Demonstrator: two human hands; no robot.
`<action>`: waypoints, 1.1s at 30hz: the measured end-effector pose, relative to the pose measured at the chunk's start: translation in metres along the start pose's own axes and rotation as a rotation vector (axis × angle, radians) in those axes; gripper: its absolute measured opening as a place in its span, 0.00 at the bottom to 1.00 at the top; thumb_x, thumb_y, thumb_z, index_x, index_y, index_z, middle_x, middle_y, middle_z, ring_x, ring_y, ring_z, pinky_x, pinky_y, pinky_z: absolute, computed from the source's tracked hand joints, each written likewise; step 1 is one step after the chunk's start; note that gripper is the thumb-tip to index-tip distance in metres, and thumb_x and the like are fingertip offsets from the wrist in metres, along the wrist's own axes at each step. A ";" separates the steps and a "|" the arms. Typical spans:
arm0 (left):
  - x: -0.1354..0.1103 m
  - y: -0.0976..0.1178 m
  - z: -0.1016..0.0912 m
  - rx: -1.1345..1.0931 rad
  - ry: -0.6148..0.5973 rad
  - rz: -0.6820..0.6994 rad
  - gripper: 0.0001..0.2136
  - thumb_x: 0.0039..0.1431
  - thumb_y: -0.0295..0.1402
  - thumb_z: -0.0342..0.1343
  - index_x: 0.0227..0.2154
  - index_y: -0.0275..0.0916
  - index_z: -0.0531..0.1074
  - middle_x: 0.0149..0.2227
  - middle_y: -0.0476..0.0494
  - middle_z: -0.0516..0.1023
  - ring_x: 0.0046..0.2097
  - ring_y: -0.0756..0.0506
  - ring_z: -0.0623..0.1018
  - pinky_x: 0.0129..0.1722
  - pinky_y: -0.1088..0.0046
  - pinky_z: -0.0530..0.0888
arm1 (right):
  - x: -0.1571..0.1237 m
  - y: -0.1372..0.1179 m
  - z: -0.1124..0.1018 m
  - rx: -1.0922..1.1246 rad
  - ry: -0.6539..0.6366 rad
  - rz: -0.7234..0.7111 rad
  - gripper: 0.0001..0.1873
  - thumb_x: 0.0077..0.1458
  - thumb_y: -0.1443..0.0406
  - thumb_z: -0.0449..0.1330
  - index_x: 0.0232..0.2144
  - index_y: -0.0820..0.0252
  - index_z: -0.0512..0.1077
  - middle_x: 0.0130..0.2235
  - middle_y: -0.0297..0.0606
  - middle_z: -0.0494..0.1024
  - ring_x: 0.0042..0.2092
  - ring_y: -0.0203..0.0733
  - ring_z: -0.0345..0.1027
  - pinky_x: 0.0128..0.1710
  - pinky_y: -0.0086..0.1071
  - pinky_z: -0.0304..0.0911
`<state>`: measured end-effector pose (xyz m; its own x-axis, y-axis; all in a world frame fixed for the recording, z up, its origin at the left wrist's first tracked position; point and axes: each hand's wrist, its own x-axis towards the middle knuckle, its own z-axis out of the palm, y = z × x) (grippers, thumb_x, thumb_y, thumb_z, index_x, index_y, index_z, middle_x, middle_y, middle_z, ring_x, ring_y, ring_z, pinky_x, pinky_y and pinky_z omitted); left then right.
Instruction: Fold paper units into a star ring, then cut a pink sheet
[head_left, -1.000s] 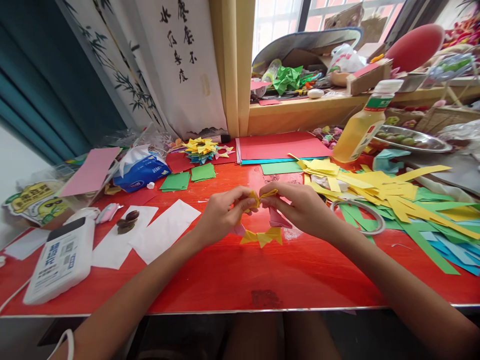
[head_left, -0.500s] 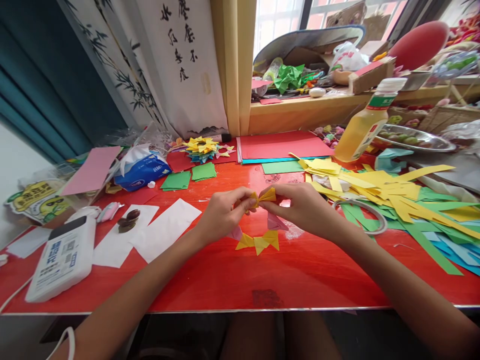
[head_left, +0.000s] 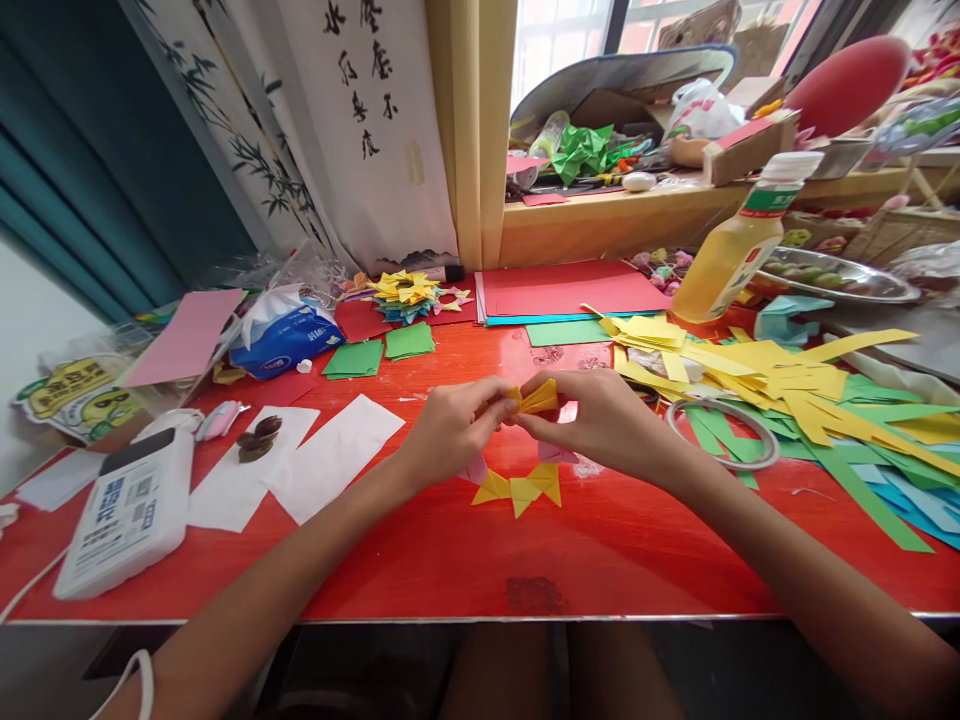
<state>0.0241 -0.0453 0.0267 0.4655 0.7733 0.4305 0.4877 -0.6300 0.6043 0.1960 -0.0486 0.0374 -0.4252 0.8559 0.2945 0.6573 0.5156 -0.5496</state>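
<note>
Both my hands meet over the middle of the red table (head_left: 465, 560), pinching one small folded yellow paper piece (head_left: 538, 398). My left hand (head_left: 454, 428) grips its left end with thumb and fingers closed. My right hand (head_left: 592, 418) holds its right side, fingers curled. Just below the hands, folded yellow paper shapes (head_left: 521, 488) lie on the table, with pink folded pieces (head_left: 475, 468) partly hidden under my hands.
Yellow, green and blue paper strips (head_left: 810, 400) and a tape ring (head_left: 721, 432) lie right. A yellow bottle (head_left: 727, 255), red sheets (head_left: 562, 290), folded stars (head_left: 405, 292), green squares (head_left: 375, 352), a tissue pack (head_left: 283, 335), white papers (head_left: 315, 460) and a white device (head_left: 124, 510) are around.
The yellow piece has been pressed flatter between my fingers and raised slightly. My hands have stayed together at the table's middle.
</note>
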 end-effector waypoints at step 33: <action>0.002 -0.001 -0.003 -0.296 -0.010 -0.160 0.09 0.57 0.36 0.46 0.32 0.37 0.68 0.28 0.47 0.74 0.30 0.51 0.73 0.31 0.76 0.70 | 0.002 0.008 -0.002 0.027 0.128 -0.225 0.06 0.52 0.71 0.51 0.31 0.58 0.67 0.30 0.34 0.73 0.31 0.33 0.66 0.30 0.27 0.59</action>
<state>0.0227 -0.0423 0.0285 0.4079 0.8591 0.3090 0.3201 -0.4516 0.8329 0.2016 -0.0425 0.0352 -0.4758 0.7188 0.5070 0.5378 0.6938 -0.4790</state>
